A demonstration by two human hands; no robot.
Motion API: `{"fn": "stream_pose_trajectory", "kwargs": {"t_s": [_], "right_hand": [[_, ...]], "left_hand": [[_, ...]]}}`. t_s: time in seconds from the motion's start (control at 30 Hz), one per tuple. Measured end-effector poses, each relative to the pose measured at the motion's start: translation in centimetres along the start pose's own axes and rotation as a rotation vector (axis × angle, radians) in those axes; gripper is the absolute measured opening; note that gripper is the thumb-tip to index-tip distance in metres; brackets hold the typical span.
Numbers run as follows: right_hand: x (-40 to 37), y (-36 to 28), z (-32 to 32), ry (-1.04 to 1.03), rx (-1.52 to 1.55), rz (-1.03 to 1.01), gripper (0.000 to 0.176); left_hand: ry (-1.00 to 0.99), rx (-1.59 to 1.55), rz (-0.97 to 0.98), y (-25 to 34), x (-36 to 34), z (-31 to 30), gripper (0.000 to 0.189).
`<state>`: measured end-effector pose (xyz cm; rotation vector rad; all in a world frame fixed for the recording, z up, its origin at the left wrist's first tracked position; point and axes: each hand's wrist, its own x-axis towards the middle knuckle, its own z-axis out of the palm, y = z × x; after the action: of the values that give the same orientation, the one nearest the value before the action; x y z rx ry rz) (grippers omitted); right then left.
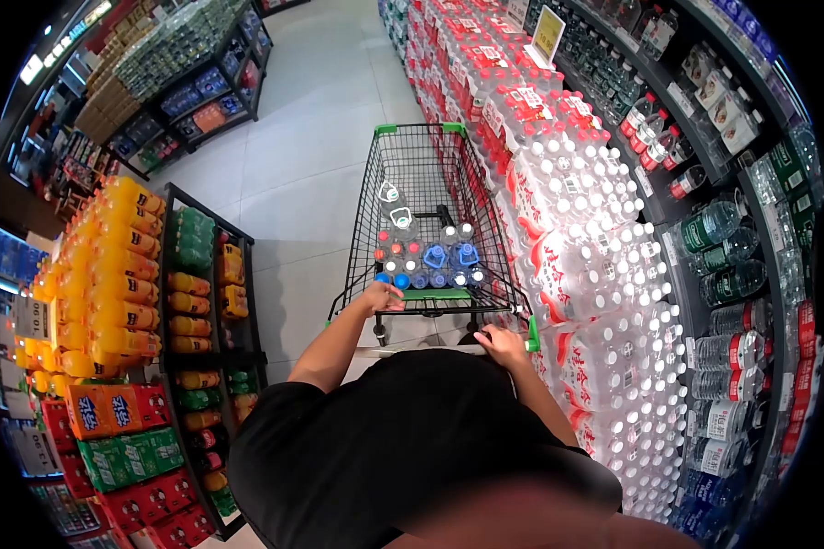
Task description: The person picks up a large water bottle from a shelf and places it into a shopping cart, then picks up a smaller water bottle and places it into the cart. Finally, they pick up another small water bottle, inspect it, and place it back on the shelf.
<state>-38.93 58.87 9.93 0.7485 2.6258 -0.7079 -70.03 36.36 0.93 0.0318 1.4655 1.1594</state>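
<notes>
A black wire shopping cart [364,220] with green corner pieces stands in front of me. Bottles with red, white and blue caps [403,261] are grouped at its near end, and two of the larger ones have blue carry handles [451,256]. Farther in, two white ring-shaped handles [395,206] show. My left hand [382,296] is at the near left rim, beside the blue caps, its fingers loosely apart with nothing visible in them. Around the right end of the cart's push handle [375,351], my right hand [502,346] is closed.
Shrink-wrapped water packs [572,265] are stacked close along the cart's right side, with bottle shelves [719,238] behind them. Orange drink bottles [124,274] and a black rack [215,366] stand to the left. A tiled aisle floor [320,91] runs ahead.
</notes>
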Motion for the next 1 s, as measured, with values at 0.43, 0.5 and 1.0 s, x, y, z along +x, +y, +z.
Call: {"fn": "stream_pose_trajectory", "kwargs": {"t_s": [0.43,0.5,1.0], "right_hand": [[-0.3,0.6,-0.2,-0.028,0.008,-0.054,0.057],[-0.4,0.8,-0.3,-0.041,0.013,-0.074,0.057],[-1.4,2.5,0.0,-0.085,0.001,-0.217,0.044]], "left_hand": [[0.084,0.052,0.098,-1.0,-0.5,0.4,0.015],[0.154,0.258,0.262,-2.1,0.1,0.5,0.012],[0.862,0.513,0.66,-3.8,-1.7,4.5,0.006]]}}
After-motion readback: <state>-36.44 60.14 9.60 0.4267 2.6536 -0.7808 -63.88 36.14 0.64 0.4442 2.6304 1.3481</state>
